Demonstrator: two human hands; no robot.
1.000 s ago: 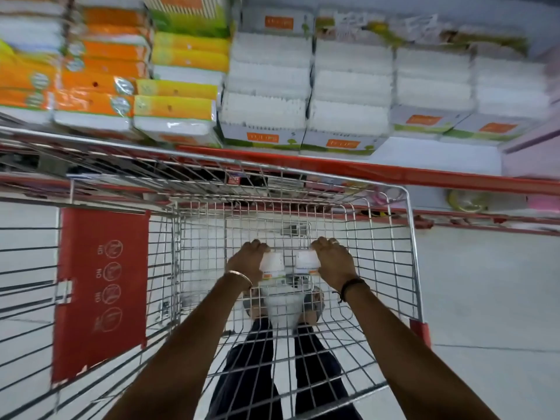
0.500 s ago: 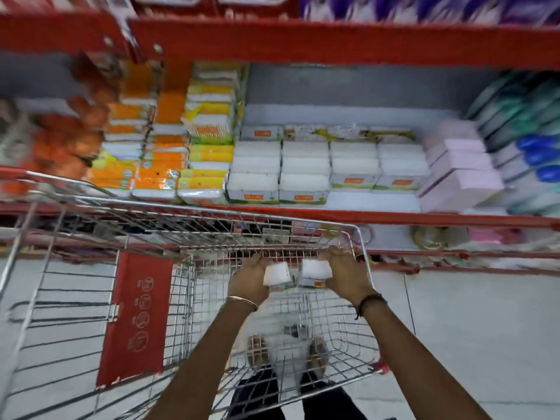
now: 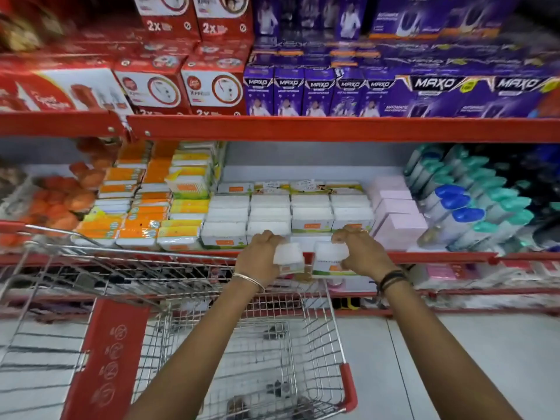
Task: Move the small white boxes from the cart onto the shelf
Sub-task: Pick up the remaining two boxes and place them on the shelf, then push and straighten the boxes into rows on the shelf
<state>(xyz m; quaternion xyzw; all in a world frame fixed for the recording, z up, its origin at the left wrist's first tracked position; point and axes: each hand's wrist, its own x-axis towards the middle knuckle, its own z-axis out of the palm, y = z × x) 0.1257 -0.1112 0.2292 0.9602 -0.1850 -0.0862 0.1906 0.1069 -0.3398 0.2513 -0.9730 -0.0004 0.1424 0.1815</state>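
Observation:
My left hand [image 3: 259, 257] grips one small white box [image 3: 288, 256], and my right hand [image 3: 362, 253] grips a second small white box [image 3: 330, 258]. Both boxes hang side by side above the cart's far rim, just in front of the red edge of the middle shelf [image 3: 439, 256]. On that shelf, right behind my hands, stand rows of matching white boxes [image 3: 269, 212] with orange labels. The wire cart [image 3: 212, 334] is below my arms; its basket looks bare through the mesh.
Orange and yellow packs [image 3: 136, 207] fill the shelf to the left, pink boxes [image 3: 397, 213] and capped bottles [image 3: 463, 207] to the right. Red and purple cartons [image 3: 318, 92] crowd the shelf above. A red panel [image 3: 106, 359] hangs on the cart's side. Grey floor lies at right.
Both hands have risen out of the cart basket with a box each and travelled forward to the shelf edge. The view has tilted up, so the upper shelf shows.

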